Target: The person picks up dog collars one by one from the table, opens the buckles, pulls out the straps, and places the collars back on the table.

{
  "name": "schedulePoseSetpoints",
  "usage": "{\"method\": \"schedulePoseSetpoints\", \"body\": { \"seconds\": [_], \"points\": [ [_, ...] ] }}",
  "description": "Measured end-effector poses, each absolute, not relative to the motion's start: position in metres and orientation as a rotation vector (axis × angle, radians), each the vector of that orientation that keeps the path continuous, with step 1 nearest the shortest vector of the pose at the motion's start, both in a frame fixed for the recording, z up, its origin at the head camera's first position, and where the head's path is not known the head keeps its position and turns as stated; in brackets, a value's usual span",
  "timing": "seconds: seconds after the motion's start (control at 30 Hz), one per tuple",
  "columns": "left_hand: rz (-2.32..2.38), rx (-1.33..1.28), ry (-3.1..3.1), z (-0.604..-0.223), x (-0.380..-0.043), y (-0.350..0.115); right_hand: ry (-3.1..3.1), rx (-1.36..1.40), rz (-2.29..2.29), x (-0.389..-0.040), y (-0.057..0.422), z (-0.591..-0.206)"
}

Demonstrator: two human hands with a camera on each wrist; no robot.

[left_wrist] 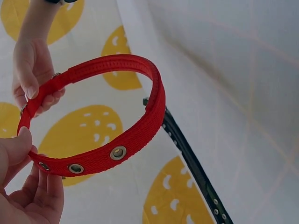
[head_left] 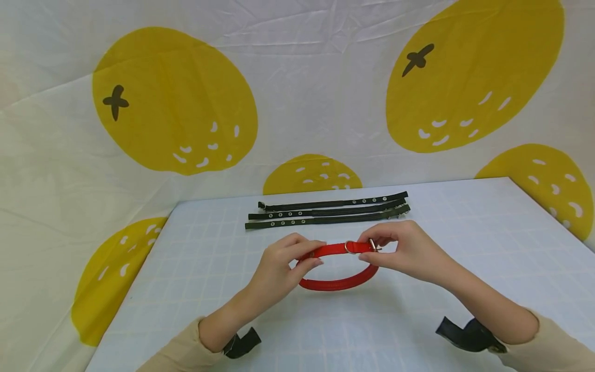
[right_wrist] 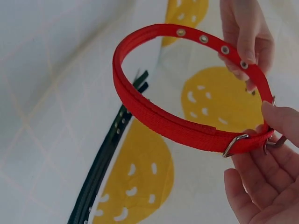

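Observation:
A red collar [head_left: 338,284] of webbing, bent into a loop, is held up above the table between both hands. My left hand [head_left: 281,262] pinches its strap between thumb and fingers, at the end with metal eyelets [left_wrist: 118,152]. The right hand [head_left: 404,251] pinches the other end, thumb and fingers right at the metal buckle [head_left: 373,245]. Beside that grip a metal D-ring [right_wrist: 235,145] hangs on the strap. In the right wrist view, part of the buckle is hidden behind the right thumb.
Several dark green collars [head_left: 327,220] with eyelets lie side by side across the back of the white table [head_left: 195,289]. Behind it hangs a white cloth [head_left: 321,93] printed with yellow fruit shapes. Black straps [head_left: 469,335] circle both wrists.

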State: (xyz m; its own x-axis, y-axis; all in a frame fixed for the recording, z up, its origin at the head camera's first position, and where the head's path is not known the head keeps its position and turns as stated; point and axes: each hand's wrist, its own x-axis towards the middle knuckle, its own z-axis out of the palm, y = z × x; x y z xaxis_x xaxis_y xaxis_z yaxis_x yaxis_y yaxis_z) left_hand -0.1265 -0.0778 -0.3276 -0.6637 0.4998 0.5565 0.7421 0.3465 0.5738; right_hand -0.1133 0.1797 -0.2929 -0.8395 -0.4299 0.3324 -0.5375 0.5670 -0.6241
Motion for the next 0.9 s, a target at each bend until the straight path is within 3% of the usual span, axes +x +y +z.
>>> {"method": "schedulePoseSetpoints", "body": {
  "seconds": [0.3, 0.9],
  "points": [
    [-1.174, -1.104, -2.332, -0.330, -0.130, -0.083, -2.641, 0.853, 1.098, -0.114, 0.185, -0.295],
    [-1.307, -0.702, -2.278, -0.327, -0.160, -0.118, -2.587, 0.573, 0.958, -0.125, 0.220, -0.297]
  ]
}}
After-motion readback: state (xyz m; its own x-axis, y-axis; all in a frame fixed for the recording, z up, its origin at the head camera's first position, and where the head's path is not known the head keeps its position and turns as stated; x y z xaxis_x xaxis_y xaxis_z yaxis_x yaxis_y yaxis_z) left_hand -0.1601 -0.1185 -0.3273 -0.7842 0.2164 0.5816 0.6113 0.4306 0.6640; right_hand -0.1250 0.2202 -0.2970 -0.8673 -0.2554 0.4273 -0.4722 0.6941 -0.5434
